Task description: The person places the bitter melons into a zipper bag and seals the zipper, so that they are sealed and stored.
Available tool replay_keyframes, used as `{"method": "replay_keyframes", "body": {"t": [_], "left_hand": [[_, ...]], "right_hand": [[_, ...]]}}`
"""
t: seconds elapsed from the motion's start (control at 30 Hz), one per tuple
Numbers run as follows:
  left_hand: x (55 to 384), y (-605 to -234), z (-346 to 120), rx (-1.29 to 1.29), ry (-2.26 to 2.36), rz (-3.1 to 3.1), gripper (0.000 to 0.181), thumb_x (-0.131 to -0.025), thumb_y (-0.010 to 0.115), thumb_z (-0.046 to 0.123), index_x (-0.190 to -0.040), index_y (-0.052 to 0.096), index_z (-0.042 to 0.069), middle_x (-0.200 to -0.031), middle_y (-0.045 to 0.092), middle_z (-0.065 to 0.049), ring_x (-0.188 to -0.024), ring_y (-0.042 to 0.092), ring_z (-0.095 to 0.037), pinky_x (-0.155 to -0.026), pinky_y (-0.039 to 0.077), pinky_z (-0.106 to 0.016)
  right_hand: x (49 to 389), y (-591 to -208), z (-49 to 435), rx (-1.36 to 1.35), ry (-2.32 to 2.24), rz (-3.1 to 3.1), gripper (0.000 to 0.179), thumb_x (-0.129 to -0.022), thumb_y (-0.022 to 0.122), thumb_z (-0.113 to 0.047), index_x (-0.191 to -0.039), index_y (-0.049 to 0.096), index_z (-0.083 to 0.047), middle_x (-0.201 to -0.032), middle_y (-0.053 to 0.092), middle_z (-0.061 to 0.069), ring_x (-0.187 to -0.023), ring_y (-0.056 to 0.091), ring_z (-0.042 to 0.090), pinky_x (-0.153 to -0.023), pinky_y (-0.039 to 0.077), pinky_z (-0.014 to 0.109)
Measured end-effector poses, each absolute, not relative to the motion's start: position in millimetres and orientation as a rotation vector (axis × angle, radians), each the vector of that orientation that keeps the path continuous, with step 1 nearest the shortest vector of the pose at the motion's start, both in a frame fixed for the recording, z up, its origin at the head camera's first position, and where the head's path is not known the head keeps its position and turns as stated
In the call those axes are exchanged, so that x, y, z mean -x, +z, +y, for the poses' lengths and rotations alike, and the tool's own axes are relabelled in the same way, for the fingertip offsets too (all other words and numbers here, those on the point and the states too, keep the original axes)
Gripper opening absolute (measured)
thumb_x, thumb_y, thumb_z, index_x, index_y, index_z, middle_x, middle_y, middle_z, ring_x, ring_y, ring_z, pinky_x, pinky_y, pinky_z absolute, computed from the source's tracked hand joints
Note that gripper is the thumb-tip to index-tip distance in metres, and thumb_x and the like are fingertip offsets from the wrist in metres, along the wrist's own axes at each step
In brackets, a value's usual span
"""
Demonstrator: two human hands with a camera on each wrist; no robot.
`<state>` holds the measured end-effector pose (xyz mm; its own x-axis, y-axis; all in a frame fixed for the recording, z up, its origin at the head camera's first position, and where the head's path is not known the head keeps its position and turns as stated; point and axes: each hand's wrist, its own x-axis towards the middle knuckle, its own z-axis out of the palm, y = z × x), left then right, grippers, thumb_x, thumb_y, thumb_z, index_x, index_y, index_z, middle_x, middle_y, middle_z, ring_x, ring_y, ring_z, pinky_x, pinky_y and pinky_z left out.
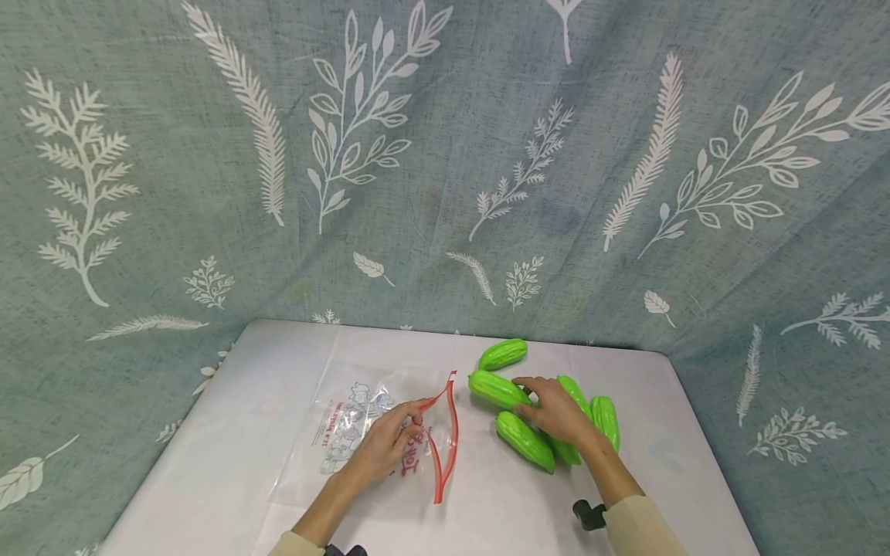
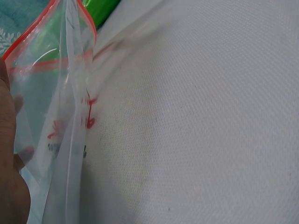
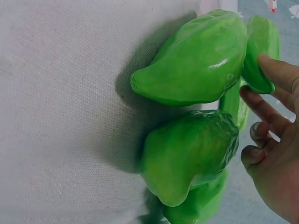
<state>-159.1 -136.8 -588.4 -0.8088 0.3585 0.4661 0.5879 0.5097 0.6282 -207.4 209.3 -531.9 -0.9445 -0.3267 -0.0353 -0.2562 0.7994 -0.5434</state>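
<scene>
My left hand (image 1: 385,440) pinches one side of the mouth of a clear zip bag (image 1: 299,471), which lies flat with its red-edged opening spread toward the right. Red lettering and cartoon print show on the plastic. In the left wrist view the fingers press through the bag (image 2: 37,107) from the left edge. My right hand (image 1: 556,409) has thumb and fingers round the near end of a green bitter melon (image 1: 490,388). The right wrist view shows the thumb on that bitter melon (image 3: 261,42) and a finger beneath it.
Another bitter melon (image 1: 504,354) lies behind the held one. Several more (image 1: 524,442) lie round and under the right hand, one (image 1: 606,423) farthest right. A white cloth covers the table (image 1: 667,448). Leaf-patterned green fabric (image 1: 431,193) hangs behind and at the sides.
</scene>
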Motion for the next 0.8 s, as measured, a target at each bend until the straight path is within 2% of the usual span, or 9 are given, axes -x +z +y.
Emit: {"method": "replay_keyframes", "body": {"t": [0.2, 0.3, 0.43, 0.53, 0.63, 0.8], "left_hand": [[160.7, -586.8, -135.1, 0.807, -1.218, -2.491, 0.018, -0.093, 0.068, 0.012, -0.104, 0.057, 0.021, -0.122, 0.067, 0.0, -0.096, 0.058, -0.008, -0.079, 0.051, -0.026], [160.4, -587.6, -135.3, 0.801, -1.214, -2.488, 0.016, -0.093, 0.069, 0.01, -0.102, 0.058, 0.018, -0.126, 0.067, 0.001, -0.103, 0.061, -0.009, -0.08, 0.052, -0.027], [160.3, -588.4, -135.5, 0.803, -1.199, -2.478, 0.017, -0.092, 0.069, 0.009, -0.1, 0.057, 0.017, -0.13, 0.066, 0.003, -0.111, 0.063, -0.013, -0.081, 0.053, -0.029], [160.4, -588.2, -135.8, 0.811, -1.194, -2.473, 0.016, -0.093, 0.068, 0.01, -0.101, 0.057, 0.018, -0.135, 0.064, -0.001, -0.121, 0.062, -0.018, -0.094, 0.055, -0.034], [160.0, -587.7, -136.5, 0.802, -1.196, -2.481, 0.014, -0.094, 0.067, 0.012, -0.1, 0.057, 0.02, -0.143, 0.06, -0.004, -0.131, 0.057, -0.024, -0.106, 0.048, -0.043], [159.6, -587.2, -137.6, 0.788, -1.201, -2.508, 0.012, -0.095, 0.066, 0.016, -0.098, 0.056, 0.022, -0.148, 0.055, -0.001, -0.136, 0.052, -0.025, -0.11, 0.043, -0.046]], "right_hand": [[205.7, -530.2, 209.7, 0.478, -0.875, 2.837, 0.05, -0.094, 0.072, -0.029, -0.14, 0.059, -0.016, -0.122, 0.067, 0.002, -0.115, 0.062, 0.026, -0.095, 0.051, 0.048], [204.2, -529.2, 210.1, 0.498, -0.886, 2.828, 0.05, -0.095, 0.071, -0.03, -0.14, 0.058, -0.015, -0.123, 0.066, 0.002, -0.112, 0.063, 0.024, -0.089, 0.053, 0.045], [203.0, -528.9, 210.8, 0.501, -0.884, 2.817, 0.05, -0.095, 0.07, -0.032, -0.141, 0.057, -0.017, -0.124, 0.066, 0.001, -0.11, 0.063, 0.021, -0.088, 0.054, 0.043], [202.4, -529.5, 211.5, 0.5, -0.893, 2.816, 0.05, -0.096, 0.07, -0.032, -0.141, 0.057, -0.018, -0.123, 0.067, 0.0, -0.109, 0.063, 0.018, -0.088, 0.054, 0.041], [201.5, -529.9, 211.8, 0.509, -0.905, 2.815, 0.049, -0.096, 0.07, -0.032, -0.141, 0.058, -0.018, -0.123, 0.067, -0.001, -0.107, 0.063, 0.017, -0.088, 0.054, 0.041], [197.7, -528.3, 210.6, 0.524, -0.952, 2.783, 0.049, -0.096, 0.069, -0.033, -0.142, 0.057, -0.018, -0.122, 0.067, -0.001, -0.106, 0.063, 0.016, -0.086, 0.053, 0.041]]}}
